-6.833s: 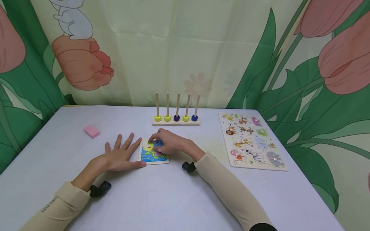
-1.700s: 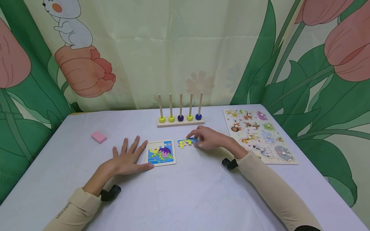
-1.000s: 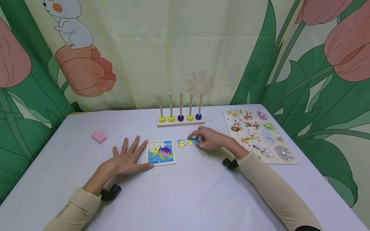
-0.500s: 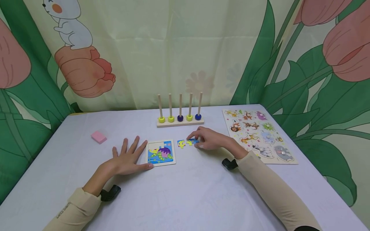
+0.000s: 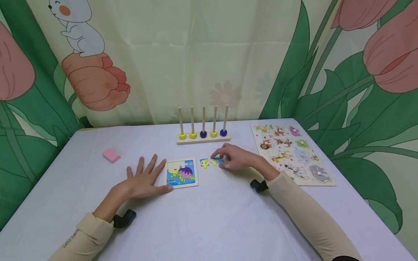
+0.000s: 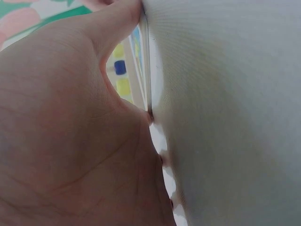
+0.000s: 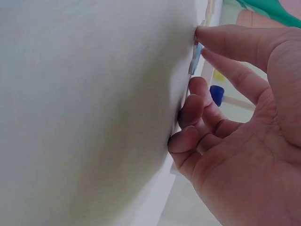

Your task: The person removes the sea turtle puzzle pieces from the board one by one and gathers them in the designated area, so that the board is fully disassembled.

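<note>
"Firstly, the left hand (image 5: 142,184): what's it doing at the puzzle tray (image 5: 185,186)?"

"Spread wide, fingers straight, gripping nothing. Thumb on the tray's near left corner, forefinger at its left edge. Likely a brace against sliding."

"And the right hand (image 5: 238,158)?"

"Right of the tray. Thumb and forefinger pinch opposite edges of a blue-and-yellow piece (image 5: 214,162), low at the table (image 5: 212,224). Other fingers curled, tips resting down, probably for steadiness. Edge grip suits something so thin."

"Second one?"

"Yellow-patterned piece (image 5: 204,163), between the pinched one and the tray, just apart from both. The gaps presumably give fingers room. Tray's picture shows a bare patch at its far left."

"Surroundings?"

"Bead stand (image 5: 203,139) beyond the tray, beads at the foot of the pegs, out of the hands' way. Animal board (image 5: 287,154) well right of the tray; pink block (image 5: 111,155) well left of it."
</note>
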The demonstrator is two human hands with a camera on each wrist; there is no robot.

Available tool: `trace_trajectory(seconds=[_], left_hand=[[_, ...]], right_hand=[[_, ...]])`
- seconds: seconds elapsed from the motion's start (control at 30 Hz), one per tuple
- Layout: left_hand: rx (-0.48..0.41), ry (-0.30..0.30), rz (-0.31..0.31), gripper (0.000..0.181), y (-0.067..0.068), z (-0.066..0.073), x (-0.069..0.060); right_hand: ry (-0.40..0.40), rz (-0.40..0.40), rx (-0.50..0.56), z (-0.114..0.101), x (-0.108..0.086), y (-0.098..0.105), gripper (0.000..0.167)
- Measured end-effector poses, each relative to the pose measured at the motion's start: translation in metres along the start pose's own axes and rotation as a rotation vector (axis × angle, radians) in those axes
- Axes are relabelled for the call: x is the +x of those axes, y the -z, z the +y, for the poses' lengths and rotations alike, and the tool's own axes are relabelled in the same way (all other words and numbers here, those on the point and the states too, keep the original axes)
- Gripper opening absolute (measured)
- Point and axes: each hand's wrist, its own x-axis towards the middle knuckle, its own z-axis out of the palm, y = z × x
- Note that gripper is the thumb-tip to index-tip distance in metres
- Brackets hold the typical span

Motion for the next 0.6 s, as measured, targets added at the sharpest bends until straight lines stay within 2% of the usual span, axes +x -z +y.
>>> trace_trajectory(seconds=[0.37,0.6], left_hand=[[-0.001,0.001,0.000,0.121,0.000,0.000,0.000],[-0.007,0.000,-0.003,0.121,0.001,0.002,-0.002]], right_hand=[[-0.003,0.065,0.035,-0.015,0.008,-0.003,0.035],[0.049,0.060,0.046,-0.030,0.021,-0.012,0.032]])
